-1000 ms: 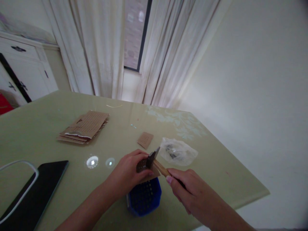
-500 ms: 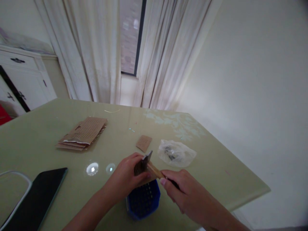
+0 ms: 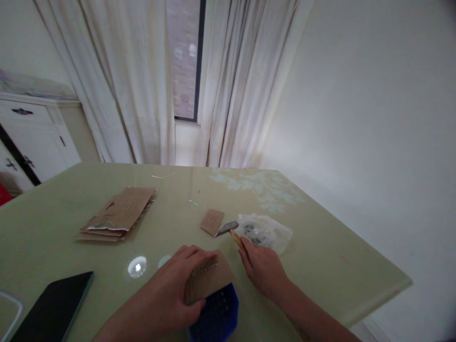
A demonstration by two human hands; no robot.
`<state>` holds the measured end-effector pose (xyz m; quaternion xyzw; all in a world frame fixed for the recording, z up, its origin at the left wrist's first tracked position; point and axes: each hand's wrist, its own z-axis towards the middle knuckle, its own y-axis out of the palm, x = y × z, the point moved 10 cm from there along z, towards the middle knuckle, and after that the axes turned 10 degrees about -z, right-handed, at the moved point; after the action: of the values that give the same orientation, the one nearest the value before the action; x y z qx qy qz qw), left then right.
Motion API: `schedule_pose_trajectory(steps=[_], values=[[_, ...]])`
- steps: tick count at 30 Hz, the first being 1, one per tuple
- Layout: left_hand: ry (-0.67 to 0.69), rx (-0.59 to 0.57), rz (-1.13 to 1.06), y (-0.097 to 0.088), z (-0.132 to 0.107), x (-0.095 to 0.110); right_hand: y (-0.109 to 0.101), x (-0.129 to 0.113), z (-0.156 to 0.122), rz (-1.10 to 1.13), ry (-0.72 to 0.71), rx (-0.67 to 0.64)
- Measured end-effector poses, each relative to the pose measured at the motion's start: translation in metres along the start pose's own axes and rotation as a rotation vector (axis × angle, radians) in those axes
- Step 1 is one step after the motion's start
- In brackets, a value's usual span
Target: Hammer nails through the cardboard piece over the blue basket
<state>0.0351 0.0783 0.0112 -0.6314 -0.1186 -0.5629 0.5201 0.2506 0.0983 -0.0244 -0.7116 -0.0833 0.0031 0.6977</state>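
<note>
My left hand (image 3: 173,287) grips a brown cardboard piece (image 3: 215,280) by its left side, thumb below and fingers over the top. A row of small metal bits, perhaps nails, shows along its upper part. Right under the cardboard stands a blue angular container (image 3: 228,311) with small dark holes or bits inside, partly hidden by the cardboard and my hand. In my right hand (image 3: 261,266) is a small hammer (image 3: 228,228) with a wooden handle. Its metal head is raised beside a small perforated cardboard piece (image 3: 211,221), apart from the held cardboard.
Behind my right hand lies a clear plastic bag (image 3: 280,232) with dark metal bits. A stack of perforated cardboard sheets (image 3: 123,209) lies at left on the glossy table (image 3: 320,266). A black tablet (image 3: 53,306) with a white cable (image 3: 17,304) is at front left.
The hammer has moved away from the held cardboard, up and to the right. The cardboard now shows its broad face. The whole view has tilted slightly upward.
</note>
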Motion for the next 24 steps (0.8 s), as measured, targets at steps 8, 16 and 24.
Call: schedule_pose_trajectory(steps=[8,16,24], values=[[0.014,0.286,-0.144,-0.023,-0.003,-0.013,0.007,-0.016,0.042,-0.130,-0.025,-0.003],[-0.305,0.643,-0.370,-0.045,-0.012,-0.073,0.011,-0.029,0.078,-0.134,-0.072,0.004],[-0.203,0.754,-0.392,-0.052,-0.012,-0.054,0.012,-0.032,0.075,-0.019,-0.094,0.017]])
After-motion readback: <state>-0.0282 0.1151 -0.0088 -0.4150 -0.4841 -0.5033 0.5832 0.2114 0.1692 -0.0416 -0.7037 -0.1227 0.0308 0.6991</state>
